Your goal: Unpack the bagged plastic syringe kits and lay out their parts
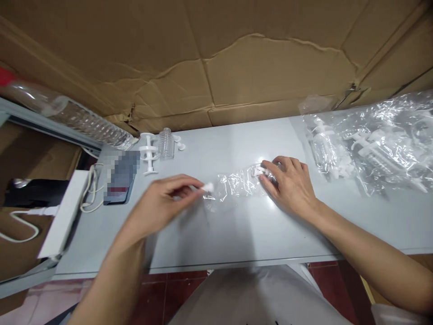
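My left hand [162, 203] pinches a small white cone-shaped plastic piece [208, 187] between thumb and fingertips, just above the table. Beside it a clear plastic bag [233, 185] lies stretched out flat and crinkled. At the bag's right end, my right hand [287, 183] has thumb and fingers closed around small white plastic pieces [259, 170]; whether these lie inside the film is hard to tell. Left of the bag, near the back, are a white plunger-like part [149, 153], a clear ribbed tube [166, 143] and small white caps [181, 145].
Bagged clear-and-white parts [382, 144] are piled at the right. To the left sit a phone [122, 178], a white cable [88, 189] and a white power strip [64, 216]. A large bottle [77, 115] leans there. Cardboard [237, 76] walls off the table's back [216, 144].
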### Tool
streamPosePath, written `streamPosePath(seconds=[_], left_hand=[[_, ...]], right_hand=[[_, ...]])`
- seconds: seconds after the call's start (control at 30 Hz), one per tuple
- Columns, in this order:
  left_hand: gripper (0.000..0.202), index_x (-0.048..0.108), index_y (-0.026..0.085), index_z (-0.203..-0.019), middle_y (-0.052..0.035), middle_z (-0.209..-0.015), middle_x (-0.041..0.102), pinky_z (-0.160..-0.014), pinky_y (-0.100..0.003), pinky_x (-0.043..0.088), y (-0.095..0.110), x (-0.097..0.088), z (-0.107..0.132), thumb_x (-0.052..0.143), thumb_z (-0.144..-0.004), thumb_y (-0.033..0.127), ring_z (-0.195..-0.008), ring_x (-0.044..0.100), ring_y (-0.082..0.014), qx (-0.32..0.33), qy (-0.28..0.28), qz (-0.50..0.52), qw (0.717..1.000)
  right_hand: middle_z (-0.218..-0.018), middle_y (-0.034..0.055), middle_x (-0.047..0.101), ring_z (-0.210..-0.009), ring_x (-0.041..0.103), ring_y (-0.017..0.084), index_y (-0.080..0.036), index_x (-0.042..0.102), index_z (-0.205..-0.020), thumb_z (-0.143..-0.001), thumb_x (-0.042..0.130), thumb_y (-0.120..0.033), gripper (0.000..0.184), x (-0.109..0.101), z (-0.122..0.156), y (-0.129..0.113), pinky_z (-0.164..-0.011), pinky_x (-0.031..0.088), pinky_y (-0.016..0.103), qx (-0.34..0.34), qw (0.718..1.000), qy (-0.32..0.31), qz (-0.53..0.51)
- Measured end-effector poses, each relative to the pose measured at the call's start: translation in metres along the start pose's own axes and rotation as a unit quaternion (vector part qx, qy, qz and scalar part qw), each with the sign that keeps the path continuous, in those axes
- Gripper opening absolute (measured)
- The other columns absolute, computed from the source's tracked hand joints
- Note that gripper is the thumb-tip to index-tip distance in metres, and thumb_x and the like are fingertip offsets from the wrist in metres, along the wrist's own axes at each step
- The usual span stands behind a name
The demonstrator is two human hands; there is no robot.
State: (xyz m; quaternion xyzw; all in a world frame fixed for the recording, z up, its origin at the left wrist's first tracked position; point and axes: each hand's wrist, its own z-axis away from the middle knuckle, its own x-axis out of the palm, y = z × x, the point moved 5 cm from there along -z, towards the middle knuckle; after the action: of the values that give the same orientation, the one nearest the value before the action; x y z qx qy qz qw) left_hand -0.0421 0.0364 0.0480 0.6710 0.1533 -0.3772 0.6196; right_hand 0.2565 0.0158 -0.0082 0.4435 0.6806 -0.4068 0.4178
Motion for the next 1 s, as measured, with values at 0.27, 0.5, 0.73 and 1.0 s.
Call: streamPosePath(seconds=[0.27, 0.5, 0.73, 1.0], left_hand=[[0.023, 0.082, 0.021, -0.097, -0.0051, -0.1, 0.081, -0.082, -0.035, 0.049, -0.046, -0.047, -0.057, 0.066, -0.088, 0.035, -0.081, 0.07, -0.0258, -0.057, 0.131, -0.313, 0.939], [0.029, 0.08, 0.022, -0.11, -0.0058, -0.105, 0.08, -0.085, -0.037, 0.049, -0.026, -0.046, -0.043, 0.066, -0.091, 0.038, -0.085, 0.071, -0.0268, -0.047, 0.176, -0.322, 0.929], [0.025, 0.086, 0.03, -0.087, 0.0, -0.079, 0.076, -0.058, -0.028, 0.046, 0.002, -0.006, -0.003, 0.072, -0.09, 0.051, -0.063, 0.062, -0.0157, -0.014, -0.065, -0.052, 0.996], [0.018, 0.087, 0.024, -0.101, -0.0059, -0.107, 0.083, -0.068, -0.027, 0.058, 0.021, 0.052, -0.022, 0.076, -0.092, 0.035, -0.079, 0.073, -0.0171, 0.047, -0.077, 0.107, 0.99]], right_hand=[[-0.124, 0.0136, 0.066, -0.107, 0.057, 0.03, -0.023, 0.069, -0.131, -0.107, 0.049, -0.043, 0.038, -0.002, -0.001, 0.0, -0.09, 0.044, 0.045, -0.004, 1.0, 0.015, -0.017], [-0.13, 0.016, 0.066, -0.111, 0.06, 0.031, -0.019, 0.066, -0.139, -0.107, 0.05, -0.044, 0.044, -0.004, 0.0, 0.007, -0.092, 0.048, 0.047, -0.012, 0.999, 0.019, -0.029], [-0.128, 0.0193, 0.068, -0.109, 0.064, 0.032, -0.013, 0.068, -0.137, -0.107, 0.049, -0.039, 0.044, -0.009, -0.003, 0.013, -0.091, 0.053, 0.048, -0.023, 0.998, 0.035, -0.04], [-0.128, 0.0168, 0.068, -0.111, 0.063, 0.031, -0.018, 0.07, -0.138, -0.105, 0.056, -0.047, 0.046, -0.006, 0.0, 0.01, -0.095, 0.052, 0.048, -0.049, 0.998, 0.033, -0.033]])
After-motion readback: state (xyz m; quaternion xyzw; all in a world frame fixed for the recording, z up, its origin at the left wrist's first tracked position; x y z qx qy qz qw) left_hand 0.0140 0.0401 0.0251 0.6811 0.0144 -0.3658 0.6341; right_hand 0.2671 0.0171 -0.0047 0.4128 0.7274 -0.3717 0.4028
